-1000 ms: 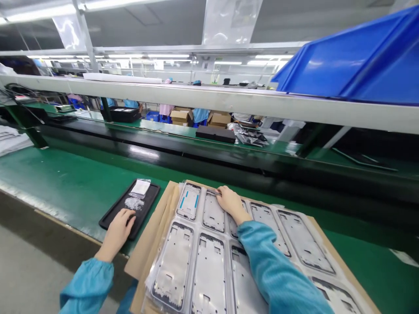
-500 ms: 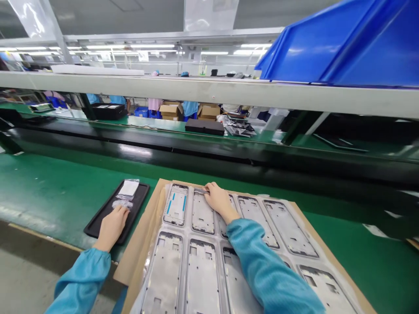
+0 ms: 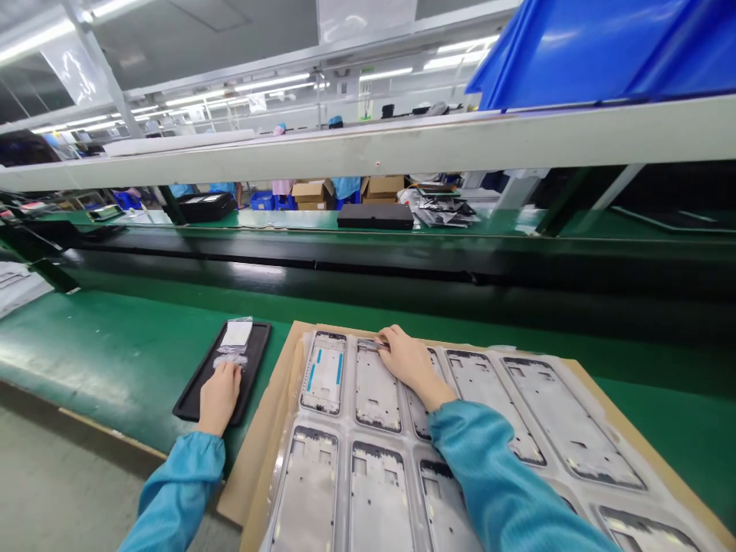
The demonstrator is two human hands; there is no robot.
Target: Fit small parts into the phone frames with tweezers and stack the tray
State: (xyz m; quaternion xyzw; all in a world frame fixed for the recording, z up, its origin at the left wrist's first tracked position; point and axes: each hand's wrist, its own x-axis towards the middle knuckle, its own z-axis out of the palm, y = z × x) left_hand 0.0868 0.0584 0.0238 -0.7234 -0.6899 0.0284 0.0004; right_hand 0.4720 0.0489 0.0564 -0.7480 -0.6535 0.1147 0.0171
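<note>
My right hand (image 3: 409, 363) is closed around a pair of thin metal tweezers (image 3: 372, 344), whose tips point left over the top edge of a silver phone frame (image 3: 376, 387). To its left lies another phone frame (image 3: 323, 372) with blue strips on it. Several such frames sit in the pockets of a clear plastic tray (image 3: 343, 429). My left hand (image 3: 219, 395) has its fingers pinched at a small clear plastic bag (image 3: 231, 360) on a black tray (image 3: 192, 399). Just beyond it, a bag with a white label (image 3: 237, 334) rests on the same tray.
Brown cardboard (image 3: 258, 429) lies under the plastic tray on the green bench (image 3: 132, 345). A dark conveyor belt (image 3: 276, 270) runs behind it. Overhead is a pale shelf (image 3: 299, 156) bearing a blue bin (image 3: 575, 57). A black box (image 3: 375, 216) stands across the belt.
My view has tilted and swung slightly left, so the bench things appear further right. Both hands keep nearly the same places, at the bag and at the top of the second frame.
</note>
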